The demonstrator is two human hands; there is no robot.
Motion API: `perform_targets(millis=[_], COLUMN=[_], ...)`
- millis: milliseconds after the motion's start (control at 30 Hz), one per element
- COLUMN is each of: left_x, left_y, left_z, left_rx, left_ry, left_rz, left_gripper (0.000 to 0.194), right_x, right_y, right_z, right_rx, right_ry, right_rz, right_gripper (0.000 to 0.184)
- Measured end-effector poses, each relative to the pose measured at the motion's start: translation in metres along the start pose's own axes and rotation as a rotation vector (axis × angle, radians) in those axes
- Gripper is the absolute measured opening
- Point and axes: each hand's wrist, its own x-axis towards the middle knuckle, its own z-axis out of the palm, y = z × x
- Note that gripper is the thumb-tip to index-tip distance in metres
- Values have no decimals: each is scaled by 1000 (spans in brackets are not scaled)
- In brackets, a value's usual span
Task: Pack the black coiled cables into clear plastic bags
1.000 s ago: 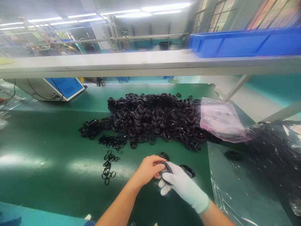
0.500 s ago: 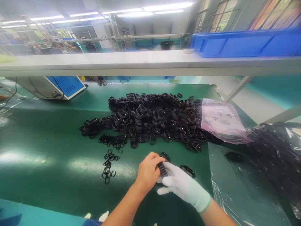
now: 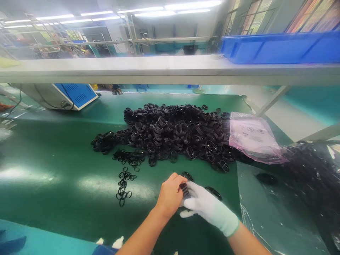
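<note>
My bare left hand [image 3: 170, 195] and my white-gloved right hand [image 3: 205, 205] meet low in the middle of the green table [image 3: 53, 170]. Both are closed on a small stack of black oval rubber rings [image 3: 185, 190] pinched between them. A big heap of the same black oval rings [image 3: 175, 132] lies just beyond my hands. Two loose oval rings lie flat by my hands, one [image 3: 187, 175] just beyond them, another [image 3: 214, 192] right of the glove. Several small round black rings [image 3: 123, 186] are scattered to the left.
A pink plastic bag [image 3: 252, 136] lies right of the heap. Clear plastic sheeting with dark parts [image 3: 300, 177] covers the table's right end. A grey shelf [image 3: 159, 71] overhead carries a blue bin [image 3: 281, 47]. A blue-and-white machine [image 3: 70, 95] stands at the back left.
The ring stack has turned edge-on between my hands, and both hands have closed tighter around it. The view has shifted slightly.
</note>
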Motion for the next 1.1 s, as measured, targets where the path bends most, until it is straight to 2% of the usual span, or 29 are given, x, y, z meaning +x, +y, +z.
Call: perform_targets(millis=[100, 267, 400, 500, 567, 633, 700, 733, 800, 867, 933, 967, 1100], left_x=[-3, -6, 0, 6, 9, 9, 8, 6, 0, -7, -15, -19, -30], left_y=[-2, -8, -9, -8, -7, -7, -6, -5, -6, -10, -22, -29, -63], left_z=[5, 18, 19, 6, -7, -20, -27, -27, -21, -8, 9, 17, 38], left_rx=[-29, -65, -38, -49, -161, -278, -348, -374, -413, -346, -153, -42, 340], left_ry=[40, 170, 156, 77, -70, -270, -425, -459, -428, -300, -180, -148, -131], left_rz=[-1, -15, -38, -101, -146, -152, -123, -106, -84, -63, -38, -29, -104], left_gripper=[40, 34, 34, 31, 38, 43, 35, 29, 21, 16, 15, 16, 21], right_x=[0, 4, 7, 5, 3, 1, -1, -1, -1, -1, -4, -7, -34], right_y=[4, 13, 15, 18, 20, 20, 18, 16, 15, 18, 25, 29, 43], right_z=[-4, -3, -2, -10, -18, -24, -27, -26, -24, -25, -35, -43, -91], right_rx=[-15, -7, 59, 199, 247, 218, 162, 145, 147, 169, 166, 147, -55], right_ry=[24, 73, 60, 66, 86, 103, 158, 204, 263, 286, 382, 479, 927], right_rz=[-28, -38, -75, -86, -80, -70, -86, -115, -177, -205, -209, -219, -243], right_gripper=[54, 48, 44, 38, 33, 34, 41, 45, 52, 58, 59, 56, 42])
